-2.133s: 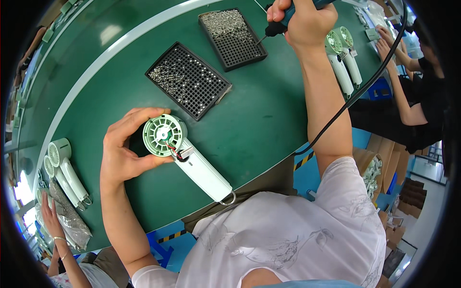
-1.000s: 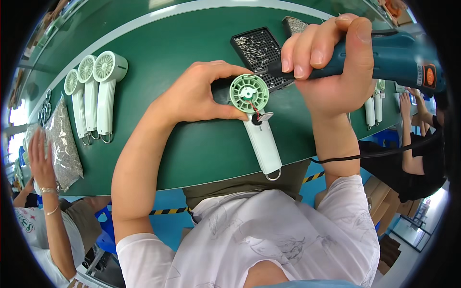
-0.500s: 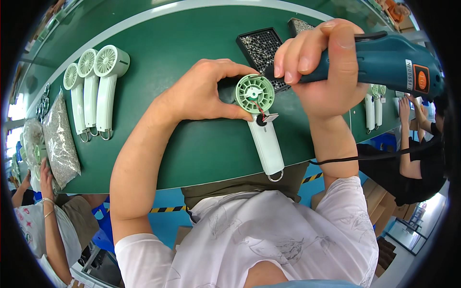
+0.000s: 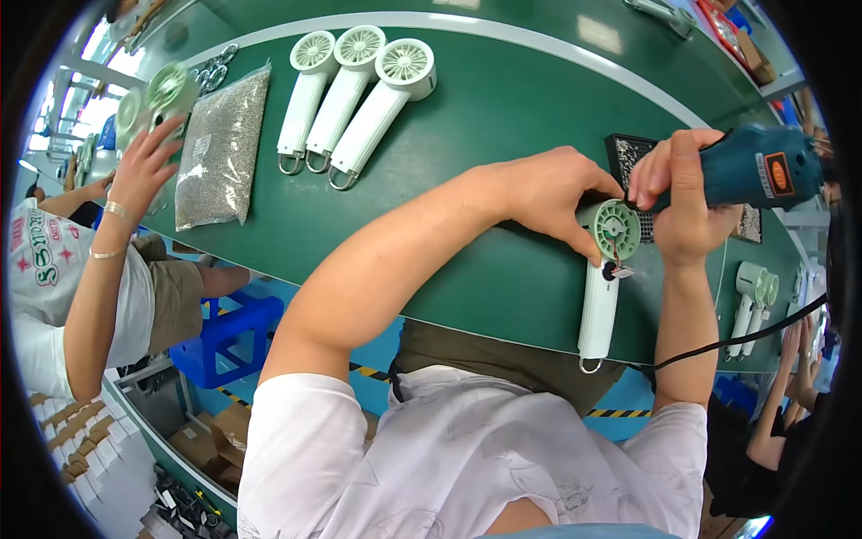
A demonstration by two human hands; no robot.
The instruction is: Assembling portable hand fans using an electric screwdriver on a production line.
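My left hand point(image 4: 558, 199) grips a pale-green handheld fan point(image 4: 599, 310) by its round head, thumb and fingers curled around the left side. The fan's head is uncovered at the front, with wires and a small board hanging out near the top of the white handle. A metal ring hangs from the handle's lower end. In my right hand point(image 4: 690, 202) is a dark teal electric screwdriver point(image 4: 759, 166), held sideways with its black nose at the upper right rim of the fan head. The bit's exact contact is hidden by my fingers.
A black tray of screws point(image 4: 626, 151) lies behind my hands. Three handheld fans point(image 4: 370, 117) rest at the back left beside a clear bag of small parts point(image 4: 222, 153). More fans point(image 4: 747, 310) lie to the right. Co-workers sit at both sides; a cable point(image 4: 736, 346) trails right.
The view has swung left, so table items shift across the picture. My hands keep the same hold on fan and screwdriver. The person at left has raised a hand near a green fan.
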